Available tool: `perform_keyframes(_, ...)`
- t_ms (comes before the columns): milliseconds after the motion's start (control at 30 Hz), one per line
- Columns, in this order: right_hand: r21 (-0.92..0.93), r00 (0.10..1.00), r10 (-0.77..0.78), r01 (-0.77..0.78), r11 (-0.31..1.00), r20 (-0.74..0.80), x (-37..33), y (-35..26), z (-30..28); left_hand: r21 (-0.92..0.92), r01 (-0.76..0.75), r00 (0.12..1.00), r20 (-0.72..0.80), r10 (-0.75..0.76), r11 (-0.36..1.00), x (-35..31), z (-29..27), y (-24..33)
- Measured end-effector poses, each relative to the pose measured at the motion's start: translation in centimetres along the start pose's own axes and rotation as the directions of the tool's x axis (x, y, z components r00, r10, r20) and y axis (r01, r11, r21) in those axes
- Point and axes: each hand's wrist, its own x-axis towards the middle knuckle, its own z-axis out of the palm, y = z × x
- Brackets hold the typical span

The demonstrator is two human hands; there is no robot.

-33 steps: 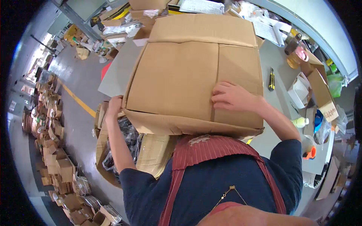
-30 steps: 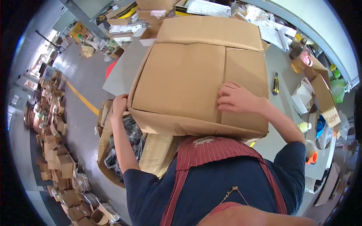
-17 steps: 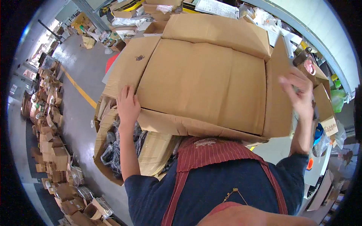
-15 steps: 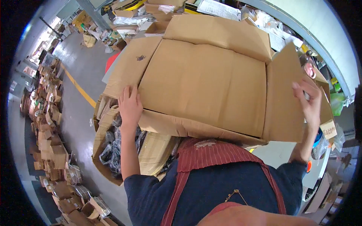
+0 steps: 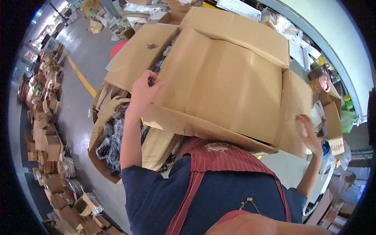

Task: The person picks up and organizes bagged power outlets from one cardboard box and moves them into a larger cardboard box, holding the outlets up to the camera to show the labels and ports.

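In front of me lies a large brown carton (image 5: 219,80) with a wide, creased cardboard panel across its middle and flaps around it. My left hand (image 5: 145,91) is curled at the panel's left edge, thumb over the top and fingertips down in the gap. Dark plastic-wrapped contents (image 5: 161,58) show in that gap, beside the left flap (image 5: 135,58). My right hand (image 5: 309,135), slightly blurred, has its fingers apart at the outer edge of the right flap (image 5: 293,113). Whether it touches the flap I cannot tell.
At my left front stands an open carton of black plastic-wrapped items (image 5: 113,145). Heaped cartons (image 5: 55,149) line the far left beyond a yellow floor line (image 5: 80,74). Papers (image 5: 241,8), bags and small boxes crowd the surface behind and to the right.
The middle panel has shifted right, opening a gap along the left flap. My left hand has moved up and right onto its edge. The right flap leans farther outward; my right hand has dropped lower.
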Motion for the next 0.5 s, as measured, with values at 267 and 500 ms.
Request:
perform_keyframes(267, 0.514, 0.931, 0.316, -0.364, 0.777, 0.182, 1.1, -1.2, 7.3, -0.293, -0.257, 0.899, -0.422, 0.117, 0.921, 1.7, -6.6, -4.3)
perform_keyframes(500, 0.45, 0.924, 0.382, -0.337, 0.827, -0.01, 1.2, -3.2, 8.0, -0.732, -0.326, 0.722, -0.601, -0.342, 0.598, 3.2, -18.2, -19.0)
